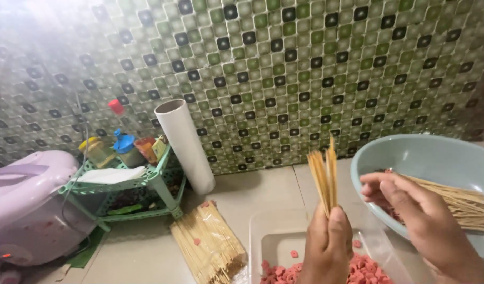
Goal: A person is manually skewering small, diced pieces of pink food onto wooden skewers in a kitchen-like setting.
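1. The left hand is closed around a small bunch of skewers, thumb across the front, holding them upright so the tips fan out above the fist.
2. The right hand is just beside them to the right, fingers loosely curled and pointing left toward the bunch; it reaches across the rim of the bowl, and whether it grips anything cannot be told.
3. More skewers lie inside the pale green bowl, running out from under the right hand toward the right edge.
4. Below both hands stands a clear tub with pink cut pieces in its bottom.
5. To the left of the tub, a packet of skewers lies flat on the tiled counter.
6. Farther left stand a white tube leaning on the green tiled wall, a green rack with bottles, and a lilac cooker.
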